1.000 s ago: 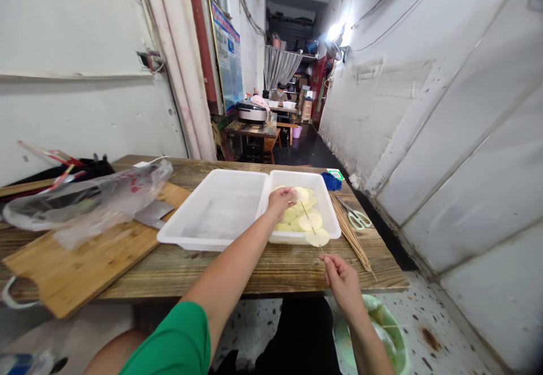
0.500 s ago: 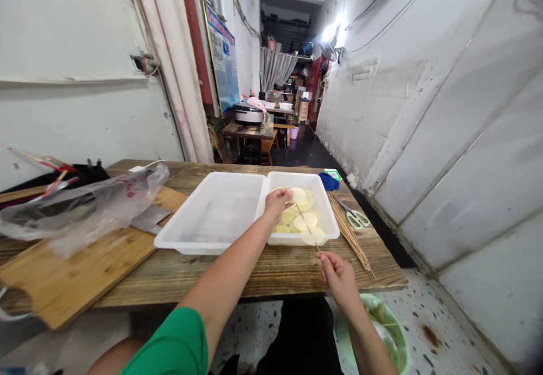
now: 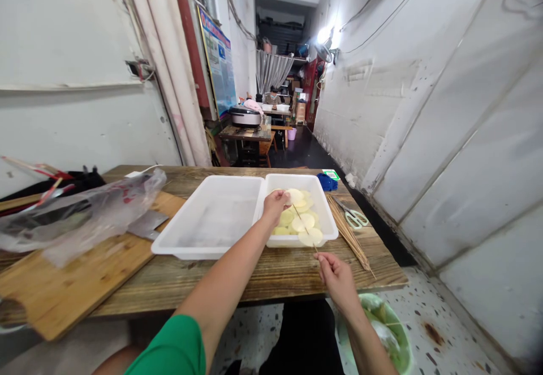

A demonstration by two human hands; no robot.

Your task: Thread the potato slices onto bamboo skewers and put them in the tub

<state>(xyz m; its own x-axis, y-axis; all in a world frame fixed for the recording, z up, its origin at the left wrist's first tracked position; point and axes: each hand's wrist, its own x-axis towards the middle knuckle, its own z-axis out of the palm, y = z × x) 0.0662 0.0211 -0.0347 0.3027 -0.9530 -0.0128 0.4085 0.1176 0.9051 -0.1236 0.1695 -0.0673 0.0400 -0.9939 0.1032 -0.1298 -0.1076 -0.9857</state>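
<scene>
My right hand (image 3: 333, 270) pinches the lower end of a thin wooden skewer (image 3: 298, 214), which slants up and to the left. Two pale round potato slices (image 3: 310, 237) are threaded along it. My left hand (image 3: 276, 202) is closed on another pale potato slice (image 3: 293, 196) by the skewer's upper end; whether the tip is through that slice I cannot tell. Below both, a white plastic tub (image 3: 330, 216) holds many more pale yellow slices. A larger, shallow white tub (image 3: 186, 238) stands against it on the left.
Loose skewers (image 3: 350, 236), scissors (image 3: 355, 218) and a blue cloth (image 3: 326, 181) lie right of the tubs. A cutting board (image 3: 106, 276), cleaver (image 3: 147, 223) and plastic bag (image 3: 76, 222) are on the left. A green bin (image 3: 405, 344) stands on the floor. A person (image 3: 272, 98) sits far back.
The camera view has shifted slightly. Both hands keep nearly the same pose, with the skewer and slices between them.
</scene>
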